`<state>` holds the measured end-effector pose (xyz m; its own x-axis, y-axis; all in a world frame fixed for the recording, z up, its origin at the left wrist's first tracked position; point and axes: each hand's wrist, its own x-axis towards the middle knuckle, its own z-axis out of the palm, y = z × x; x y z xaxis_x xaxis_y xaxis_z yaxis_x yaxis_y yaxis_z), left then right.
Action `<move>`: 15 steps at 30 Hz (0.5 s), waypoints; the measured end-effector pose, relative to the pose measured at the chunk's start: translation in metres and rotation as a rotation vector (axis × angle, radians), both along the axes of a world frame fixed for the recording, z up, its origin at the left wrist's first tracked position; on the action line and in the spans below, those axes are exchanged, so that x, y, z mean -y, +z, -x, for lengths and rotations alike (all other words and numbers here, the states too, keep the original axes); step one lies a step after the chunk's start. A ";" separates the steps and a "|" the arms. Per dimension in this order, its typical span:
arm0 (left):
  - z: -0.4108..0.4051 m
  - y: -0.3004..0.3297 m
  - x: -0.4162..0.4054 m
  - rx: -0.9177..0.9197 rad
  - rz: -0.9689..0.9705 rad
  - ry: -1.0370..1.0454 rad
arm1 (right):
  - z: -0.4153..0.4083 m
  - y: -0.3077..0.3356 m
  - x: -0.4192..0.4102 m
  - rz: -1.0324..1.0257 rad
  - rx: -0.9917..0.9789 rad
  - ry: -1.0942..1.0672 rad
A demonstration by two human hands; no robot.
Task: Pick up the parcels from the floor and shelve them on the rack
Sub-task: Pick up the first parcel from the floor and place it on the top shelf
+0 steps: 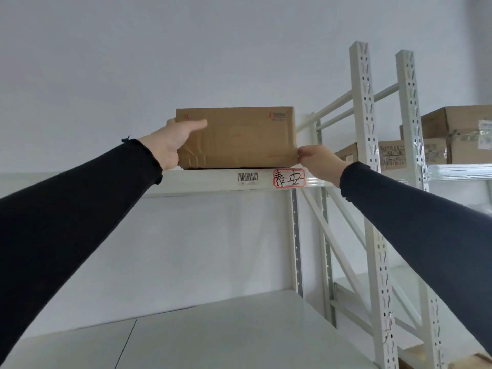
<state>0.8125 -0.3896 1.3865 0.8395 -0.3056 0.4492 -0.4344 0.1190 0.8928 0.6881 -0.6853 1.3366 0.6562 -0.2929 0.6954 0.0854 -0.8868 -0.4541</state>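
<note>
Both black-sleeved arms reach up from the bottom corners toward the middle. Left hand (174, 141) has its grip closed on the left end of the brown rectangular cardboard parcel (239, 138), thumb lying across the front face and the other fingers hidden round the side. Right hand (318, 159) pinches the parcel's lower right corner, at about 4 o'clock on the box.

So the parcel sits flat on the top shelf of the white metal rack (202, 179), long side facing out, bottom edge right along the front beam. Just below it on that beam there's a white barcode sticker (247, 178) and, beside it at 3 o'clock, a red-bordered handwritten label (289, 178).

Over at 3 o'clock, past the white slotted uprights (364, 123), a neighbouring rack carries a stack of brown taped cardboard boxes (452, 134).
</note>
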 end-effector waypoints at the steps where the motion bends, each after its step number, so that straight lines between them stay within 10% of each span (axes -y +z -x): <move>1: -0.003 -0.002 0.001 0.030 -0.016 0.053 | 0.002 -0.002 -0.001 -0.037 0.037 0.029; 15: -0.012 -0.004 0.010 0.279 -0.193 0.318 | -0.024 0.004 0.013 0.073 -0.012 -0.016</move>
